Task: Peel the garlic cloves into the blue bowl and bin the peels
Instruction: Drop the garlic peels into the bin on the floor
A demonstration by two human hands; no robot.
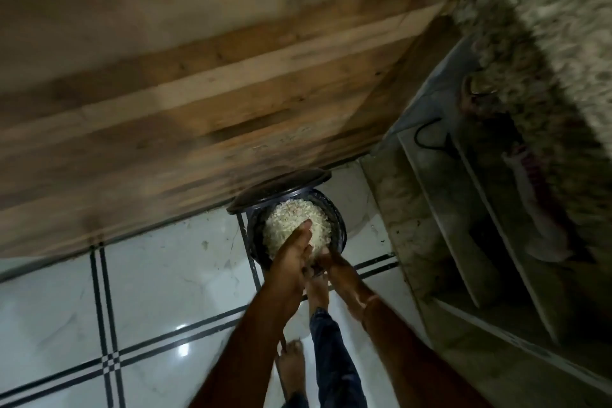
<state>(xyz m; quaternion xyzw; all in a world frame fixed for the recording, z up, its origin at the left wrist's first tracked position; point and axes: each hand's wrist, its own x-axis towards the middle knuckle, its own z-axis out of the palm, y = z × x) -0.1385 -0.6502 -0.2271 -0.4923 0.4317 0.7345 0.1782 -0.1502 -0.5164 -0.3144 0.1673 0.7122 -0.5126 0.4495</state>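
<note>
Two bare forearms [238,351] rise from the bottom edge and meet at a dark round bin [341,228] just below the centre of the frame. Its mouth faces up at the camera, and its lid [281,187] stands open at the upper-left side, against a wooden panel [198,93]. A pale heap of garlic peels [291,225] fills the bin. The left hand [293,262] lies flat on the heap, fingers straight and together, pointing to the upper right. The right hand [341,272] sits at the bin's near rim; blur hides its fingers, so its grip cannot be told. Glossy pale floor tiles [149,275] with dark double lines fill the lower left. A speckled stone counter [546,26] over shelves [463,225] runs down the right side.
</note>
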